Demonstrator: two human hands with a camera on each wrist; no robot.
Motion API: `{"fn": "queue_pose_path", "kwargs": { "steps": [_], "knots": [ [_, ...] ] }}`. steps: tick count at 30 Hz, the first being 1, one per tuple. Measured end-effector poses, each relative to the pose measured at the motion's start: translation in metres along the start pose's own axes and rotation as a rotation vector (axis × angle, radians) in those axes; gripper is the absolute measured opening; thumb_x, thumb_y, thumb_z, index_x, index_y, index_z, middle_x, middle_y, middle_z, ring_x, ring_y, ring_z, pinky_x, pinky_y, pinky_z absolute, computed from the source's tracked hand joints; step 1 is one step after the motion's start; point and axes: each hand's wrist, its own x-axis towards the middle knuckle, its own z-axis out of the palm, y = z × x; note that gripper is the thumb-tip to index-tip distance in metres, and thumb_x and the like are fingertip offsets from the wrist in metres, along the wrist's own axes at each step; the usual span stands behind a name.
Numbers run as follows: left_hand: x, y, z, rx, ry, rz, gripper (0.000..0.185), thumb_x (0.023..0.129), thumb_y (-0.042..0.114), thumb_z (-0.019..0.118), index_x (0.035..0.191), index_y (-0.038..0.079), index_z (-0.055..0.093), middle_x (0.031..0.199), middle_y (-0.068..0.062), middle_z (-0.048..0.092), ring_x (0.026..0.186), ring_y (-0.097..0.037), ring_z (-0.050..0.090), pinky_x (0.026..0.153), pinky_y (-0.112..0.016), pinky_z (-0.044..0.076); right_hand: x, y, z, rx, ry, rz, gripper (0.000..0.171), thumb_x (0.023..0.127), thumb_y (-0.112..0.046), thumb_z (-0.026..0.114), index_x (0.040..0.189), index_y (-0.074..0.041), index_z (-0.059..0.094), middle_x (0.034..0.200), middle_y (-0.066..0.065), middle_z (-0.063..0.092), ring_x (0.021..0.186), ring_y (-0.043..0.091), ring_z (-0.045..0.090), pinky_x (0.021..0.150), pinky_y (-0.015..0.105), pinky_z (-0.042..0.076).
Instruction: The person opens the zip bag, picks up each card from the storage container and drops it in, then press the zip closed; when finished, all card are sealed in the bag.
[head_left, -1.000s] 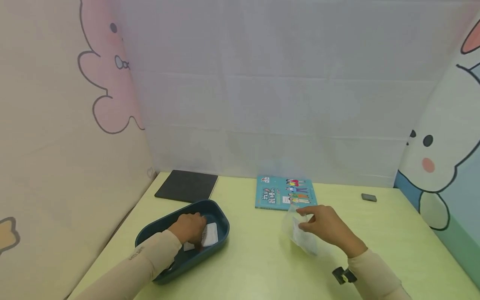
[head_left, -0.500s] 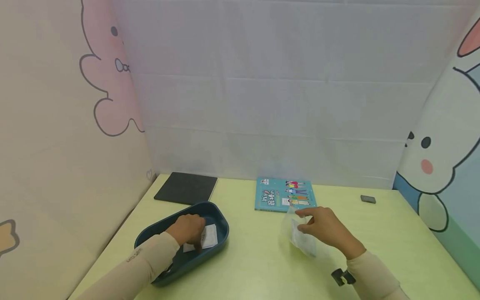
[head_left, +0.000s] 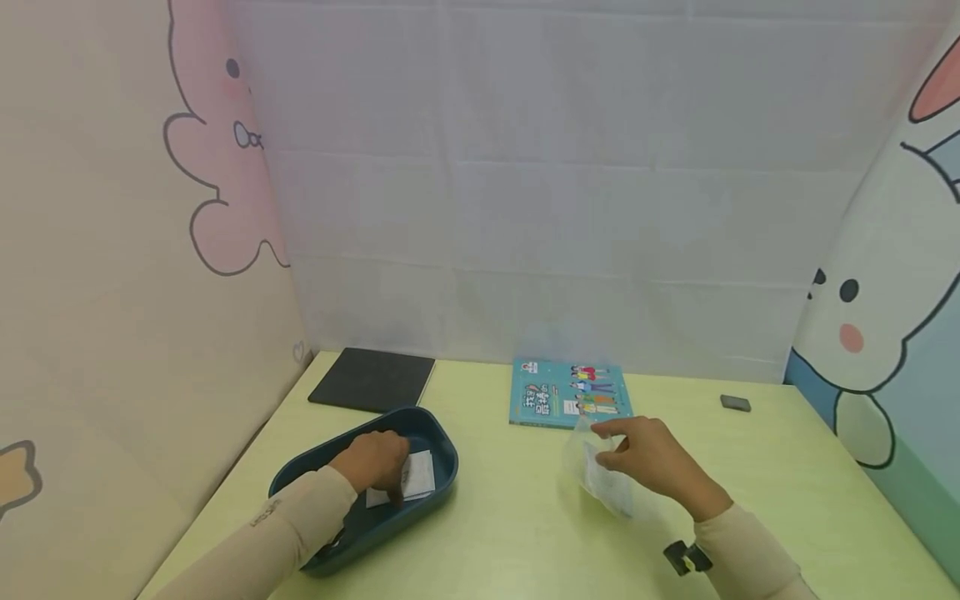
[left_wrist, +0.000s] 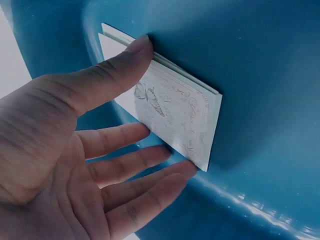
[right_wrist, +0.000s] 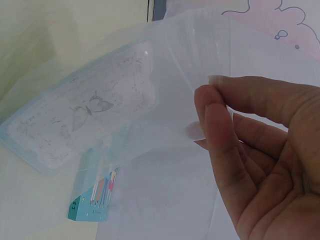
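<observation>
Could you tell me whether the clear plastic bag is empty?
Not empty: a pale card with a butterfly print shows inside the clear plastic bag.

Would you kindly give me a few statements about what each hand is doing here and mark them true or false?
1. The left hand touches a stack of white cards inside the blue tray. True.
2. The right hand pinches a clear plastic bag. True.
3. The teal book lies inside the tray. False: it lies flat on the green table, near the back wall.
4. The clear bag is empty. False: a printed card with a butterfly shows through it.
5. The black pad lies behind the tray. True.
</observation>
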Motion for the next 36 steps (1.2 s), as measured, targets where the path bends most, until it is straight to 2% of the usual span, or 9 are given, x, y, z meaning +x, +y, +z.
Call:
{"fn": "queue_pose_path", "kwargs": {
  "steps": [7, 11, 15, 20, 30, 36],
  "knots": [
    [-0.008, -0.002, -0.012, -0.040, 0.024, -0.008, 0.045, 0.049, 0.036, 0.087, 0.078, 0.012, 0.061, 0.069, 0.001, 0.053, 0.062, -0.018, 0.049, 0.059, -0.041, 0.043, -0.001, -0.002, -0.001, 0.005, -0.014, 0.007, 0.042, 0.077, -0.015, 0.070, 0.117, -0.007, 0.060, 0.109, 0.011, 0.061, 0.066, 0.008, 0.059, 0.056, 0.028, 0.046],
    [-0.012, -0.004, -0.029, -0.039, 0.057, -0.026, 0.046, 0.050, 0.032, 0.087, 0.083, 0.011, 0.062, 0.071, 0.001, 0.053, 0.062, -0.018, 0.050, 0.058, -0.042, 0.043, -0.001, -0.002, -0.001, -0.004, -0.013, 0.010, 0.042, 0.077, -0.015, 0.070, 0.116, -0.007, 0.061, 0.108, 0.011, 0.061, 0.066, 0.007, 0.059, 0.057, 0.029, 0.046],
    [-0.015, -0.005, -0.049, -0.100, 0.084, -0.048, 0.053, 0.052, 0.030, 0.086, 0.092, 0.007, 0.060, 0.076, -0.001, 0.052, 0.065, -0.019, 0.050, 0.058, -0.039, 0.043, -0.002, -0.001, 0.001, -0.009, -0.015, 0.012, 0.041, 0.077, -0.015, 0.070, 0.116, -0.007, 0.061, 0.108, 0.011, 0.061, 0.066, 0.007, 0.059, 0.057, 0.029, 0.046],
    [-0.020, -0.003, -0.067, -0.148, 0.123, -0.037, 0.054, 0.052, 0.036, 0.085, 0.090, 0.008, 0.059, 0.074, 0.000, 0.051, 0.064, -0.018, 0.049, 0.054, -0.035, 0.041, -0.001, -0.002, 0.001, -0.013, -0.017, 0.007, 0.041, 0.077, -0.015, 0.069, 0.116, -0.007, 0.061, 0.109, 0.012, 0.061, 0.066, 0.007, 0.059, 0.057, 0.028, 0.046],
    [-0.025, 0.007, -0.083, -0.114, 0.081, -0.026, 0.050, 0.053, 0.044, 0.083, 0.083, 0.014, 0.057, 0.069, 0.002, 0.051, 0.062, -0.017, 0.050, 0.052, -0.034, 0.038, 0.000, -0.003, -0.002, -0.035, -0.021, 0.002, 0.041, 0.079, -0.016, 0.068, 0.118, -0.008, 0.060, 0.110, 0.012, 0.061, 0.068, 0.007, 0.060, 0.058, 0.029, 0.046],
    [-0.029, 0.022, -0.092, -0.122, 0.098, 0.023, 0.045, 0.056, 0.045, 0.081, 0.082, 0.016, 0.059, 0.069, 0.004, 0.052, 0.061, -0.016, 0.050, 0.052, -0.034, 0.038, 0.001, -0.003, -0.002, -0.034, -0.020, -0.003, 0.041, 0.078, -0.015, 0.069, 0.118, -0.008, 0.060, 0.110, 0.013, 0.061, 0.068, 0.007, 0.060, 0.058, 0.029, 0.046]
  ]
}}
